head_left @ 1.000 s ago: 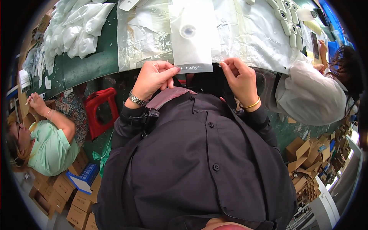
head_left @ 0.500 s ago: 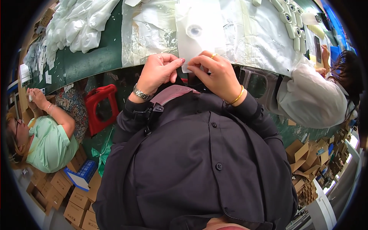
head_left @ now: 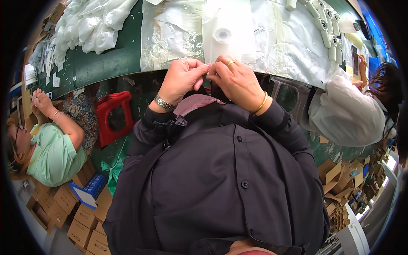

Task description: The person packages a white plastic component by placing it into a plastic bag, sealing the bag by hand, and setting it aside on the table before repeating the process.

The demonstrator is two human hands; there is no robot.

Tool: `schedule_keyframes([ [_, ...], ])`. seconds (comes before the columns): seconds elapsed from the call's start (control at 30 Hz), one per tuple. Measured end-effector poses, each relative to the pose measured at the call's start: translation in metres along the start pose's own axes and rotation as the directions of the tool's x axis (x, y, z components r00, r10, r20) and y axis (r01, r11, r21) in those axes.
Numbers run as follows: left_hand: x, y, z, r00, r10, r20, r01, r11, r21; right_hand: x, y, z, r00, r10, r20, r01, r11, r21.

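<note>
A clear plastic bag (head_left: 228, 32) holding a white piece with a round ring lies flat at the near edge of the green table (head_left: 114, 59). My left hand (head_left: 183, 78), with a metal watch on the wrist, pinches the bag's near edge. My right hand (head_left: 236, 78), with a ring and a gold bangle, pinches the same edge right beside it, the fingertips of both hands touching. The bag's lower edge is hidden under my fingers.
Crinkled clear plastic sheeting (head_left: 170, 34) covers the table beside the bag. White bagged items (head_left: 87, 23) are piled at far left, white ringed parts (head_left: 325, 27) at far right. A person in green (head_left: 51, 148) sits at left, one in white (head_left: 348, 114) at right. A red stool (head_left: 111, 117) stands below.
My right hand has slid left along the bag's near edge until it meets my left hand; the bag has shifted a little right on the table.
</note>
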State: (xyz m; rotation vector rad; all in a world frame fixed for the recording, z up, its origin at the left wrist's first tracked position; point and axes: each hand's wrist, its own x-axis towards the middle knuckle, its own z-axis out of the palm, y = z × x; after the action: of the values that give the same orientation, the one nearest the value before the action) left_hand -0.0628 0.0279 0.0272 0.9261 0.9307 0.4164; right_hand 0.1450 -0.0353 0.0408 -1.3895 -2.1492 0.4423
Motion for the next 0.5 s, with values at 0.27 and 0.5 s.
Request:
schedule_keyframes([
  [0.27, 0.002, 0.007, 0.0, 0.998, 0.012, -0.065, -0.009, 0.999, 0.053, -0.017, 0.002, -0.027, 0.971, 0.228, -0.078, -0.107, 0.699, 0.707],
  [0.5, 0.002, 0.007, -0.017, 0.997, 0.033, -0.068, -0.03, 0.998, 0.048, -0.065, 0.057, -0.077, 0.878, 0.451, -0.162, 0.014, 0.313, 0.95],
])
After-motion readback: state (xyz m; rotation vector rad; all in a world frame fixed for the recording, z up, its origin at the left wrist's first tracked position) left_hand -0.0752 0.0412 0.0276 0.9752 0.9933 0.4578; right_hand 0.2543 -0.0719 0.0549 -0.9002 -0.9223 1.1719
